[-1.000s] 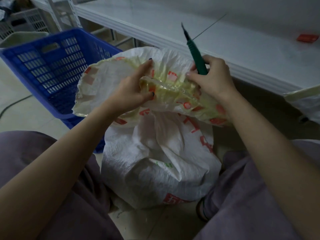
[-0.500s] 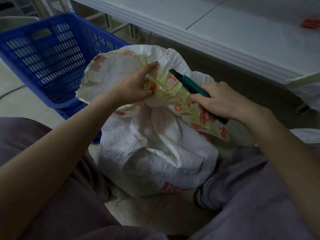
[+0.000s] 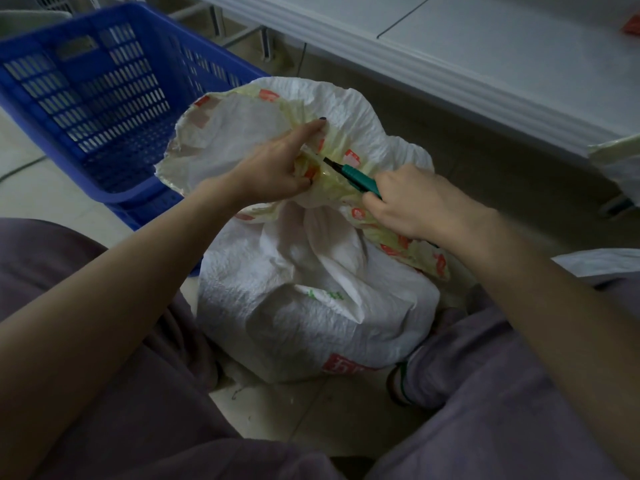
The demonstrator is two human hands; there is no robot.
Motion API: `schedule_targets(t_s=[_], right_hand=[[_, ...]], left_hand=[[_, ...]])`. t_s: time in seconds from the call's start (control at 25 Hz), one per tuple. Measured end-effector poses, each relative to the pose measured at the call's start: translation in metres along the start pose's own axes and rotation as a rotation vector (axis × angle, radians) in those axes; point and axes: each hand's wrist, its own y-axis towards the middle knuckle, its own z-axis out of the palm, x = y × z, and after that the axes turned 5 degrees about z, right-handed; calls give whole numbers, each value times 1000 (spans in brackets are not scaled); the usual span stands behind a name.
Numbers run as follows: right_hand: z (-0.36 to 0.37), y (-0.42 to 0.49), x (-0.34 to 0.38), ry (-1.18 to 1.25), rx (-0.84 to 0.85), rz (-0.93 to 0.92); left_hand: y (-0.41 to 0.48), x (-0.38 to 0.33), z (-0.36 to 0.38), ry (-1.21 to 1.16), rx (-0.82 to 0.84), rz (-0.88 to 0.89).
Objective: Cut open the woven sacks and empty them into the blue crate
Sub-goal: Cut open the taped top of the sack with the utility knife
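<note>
The left hand (image 3: 273, 171) pinches the woven sack's (image 3: 311, 306) gathered neck; the right hand (image 3: 415, 202) grips a green cutter (image 3: 356, 176) against it.

White table (image 3: 502, 53) top right; pale tiled floor (image 3: 329, 410) below.

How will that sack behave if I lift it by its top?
Probably floppy: the sack creases and folds where the left hand pinches it. Likely heavy: its bulging base sits squat on the floor. May slump once the knife opens it.
</note>
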Motion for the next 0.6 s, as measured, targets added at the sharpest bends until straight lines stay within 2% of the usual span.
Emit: schedule_targets(t_s=[0.4,0.6], right_hand=[[11,4,16,-38,10,67],[15,9,15,98,84,30]], left_hand=[[1,-6,4,33,45,17],[-4,-1,-2,11,-7,-37]])
